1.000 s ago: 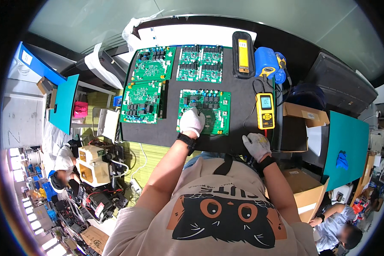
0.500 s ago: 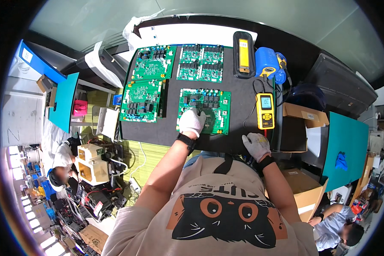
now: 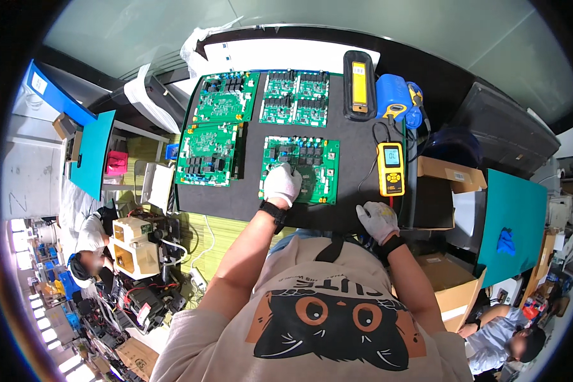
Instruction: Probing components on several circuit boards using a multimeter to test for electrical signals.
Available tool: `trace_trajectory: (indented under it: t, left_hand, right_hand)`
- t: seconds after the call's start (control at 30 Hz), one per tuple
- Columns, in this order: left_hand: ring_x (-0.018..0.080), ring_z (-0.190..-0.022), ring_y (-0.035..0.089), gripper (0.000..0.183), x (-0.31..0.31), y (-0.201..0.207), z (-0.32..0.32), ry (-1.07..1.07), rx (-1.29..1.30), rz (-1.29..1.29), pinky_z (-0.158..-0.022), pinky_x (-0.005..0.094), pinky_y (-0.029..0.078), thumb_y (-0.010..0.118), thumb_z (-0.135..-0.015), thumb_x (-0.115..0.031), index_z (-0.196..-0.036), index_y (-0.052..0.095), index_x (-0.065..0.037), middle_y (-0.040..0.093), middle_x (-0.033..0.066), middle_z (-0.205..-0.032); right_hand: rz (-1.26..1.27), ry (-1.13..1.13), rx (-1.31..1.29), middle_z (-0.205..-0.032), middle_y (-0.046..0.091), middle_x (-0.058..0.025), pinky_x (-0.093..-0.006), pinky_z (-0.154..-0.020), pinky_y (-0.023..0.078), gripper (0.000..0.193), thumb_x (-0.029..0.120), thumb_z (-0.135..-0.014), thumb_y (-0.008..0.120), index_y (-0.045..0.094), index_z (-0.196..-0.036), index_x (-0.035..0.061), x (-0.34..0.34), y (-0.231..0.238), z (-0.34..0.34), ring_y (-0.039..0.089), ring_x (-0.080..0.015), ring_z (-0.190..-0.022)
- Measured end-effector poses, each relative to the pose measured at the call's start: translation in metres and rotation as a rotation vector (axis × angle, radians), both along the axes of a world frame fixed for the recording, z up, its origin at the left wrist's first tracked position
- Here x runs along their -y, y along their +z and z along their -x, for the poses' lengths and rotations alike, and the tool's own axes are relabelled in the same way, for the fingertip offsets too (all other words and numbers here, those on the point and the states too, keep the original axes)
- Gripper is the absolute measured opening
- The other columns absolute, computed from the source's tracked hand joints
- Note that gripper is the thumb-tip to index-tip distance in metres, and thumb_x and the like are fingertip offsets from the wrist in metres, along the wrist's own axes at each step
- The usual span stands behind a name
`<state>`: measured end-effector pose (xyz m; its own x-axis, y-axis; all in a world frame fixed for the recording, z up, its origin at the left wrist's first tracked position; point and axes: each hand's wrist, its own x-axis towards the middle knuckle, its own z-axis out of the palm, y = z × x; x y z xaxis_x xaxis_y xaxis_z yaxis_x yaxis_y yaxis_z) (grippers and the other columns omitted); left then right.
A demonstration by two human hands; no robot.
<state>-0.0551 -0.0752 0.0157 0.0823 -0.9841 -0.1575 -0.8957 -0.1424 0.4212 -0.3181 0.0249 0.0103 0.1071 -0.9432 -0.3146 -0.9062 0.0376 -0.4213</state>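
My left hand (image 3: pixel 281 184), in a white glove, is over the lower left of a green circuit board (image 3: pixel 321 181) on the dark mat. Its fingers are bent together against the board's components; whatever they grip is hidden. Gloved as well, my right hand (image 3: pixel 377 221) rests at the table's front edge with loosely spread fingers and nothing visible in them. Just beyond it lies a yellow handheld meter (image 3: pixel 391 170) with a lit screen. A short red piece shows between the meter and this hand.
Two larger green boards (image 3: pixel 226 99) (image 3: pixel 204 156) lie at the left, and a four-part board panel (image 3: pixel 295 99) lies farther back. A black case with a yellow device (image 3: pixel 360 84) and a blue tool holder (image 3: pixel 395 97) stand at the back right. Cardboard boxes (image 3: pixel 449 172) flank the table's right side.
The whole view has shifted slightly, so the table and boards sit a little lower and farther left. My left hand stays on the board; my right hand remains at the table edge.
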Motion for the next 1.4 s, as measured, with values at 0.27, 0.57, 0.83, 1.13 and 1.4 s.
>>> trace_trajectory:
  t: [0.27,0.57,0.83,1.13,1.4]
  left_hand:
    - [0.0413,-0.078,0.065,0.027,0.003,0.0,0.0,0.002,-0.011,-0.028,-0.069,0.0489,0.052,0.062,-0.082,-0.029,-0.08,0.066,-0.003,0.066,0.024,-0.079]
    - [0.0408,-0.08,0.066,0.031,0.006,-0.003,-0.002,-0.001,0.011,-0.061,-0.072,0.0477,0.053,0.062,-0.082,-0.031,-0.08,0.067,0.0,0.067,0.0243,-0.08]
    - [0.0386,-0.079,0.067,0.03,0.006,-0.007,-0.004,-0.018,0.032,-0.068,-0.071,0.0468,0.054,0.062,-0.082,-0.031,-0.082,0.067,-0.002,0.068,0.0235,-0.082]
    - [0.0415,-0.076,0.065,0.027,0.003,-0.006,-0.004,-0.027,-0.006,-0.004,-0.069,0.0489,0.052,0.062,-0.082,-0.029,-0.08,0.066,-0.002,0.066,0.0236,-0.078]
    - [0.0405,-0.075,0.066,0.026,-0.01,-0.001,-0.006,-0.027,-0.061,0.032,-0.067,0.0475,0.053,0.063,-0.082,-0.029,-0.081,0.066,-0.003,0.066,0.0233,-0.077]
  right_hand:
    - [0.001,0.003,0.005,-0.085,0.066,-0.0135,-0.0464,-0.081,0.048,0.042,0.041,-0.094,0.047,0.065,-0.081,0.006,0.0,0.001,0.001,0.062,-0.0331,-0.088]
    - [-0.011,-0.003,0.02,-0.085,0.066,-0.0141,-0.0469,-0.08,0.048,0.042,0.042,-0.093,0.047,0.065,-0.081,0.0062,0.001,0.003,0.001,0.062,-0.0339,-0.088]
    - [-0.009,-0.007,0.02,-0.084,0.067,-0.0156,-0.0478,-0.079,0.048,0.043,0.043,-0.093,0.047,0.065,-0.08,0.006,0.002,0.004,0.001,0.063,-0.0348,-0.087]
    - [-0.003,-0.007,0.023,-0.085,0.067,-0.0161,-0.0476,-0.079,0.048,0.044,0.044,-0.093,0.046,0.066,-0.081,0.0057,0.002,0.001,0.002,0.064,-0.0352,-0.088]
    - [-0.029,-0.007,0.019,-0.086,0.067,-0.0159,-0.0471,-0.079,0.049,0.044,0.044,-0.093,0.047,0.067,-0.082,0.006,0.003,0.005,0.002,0.064,-0.0347,-0.088]
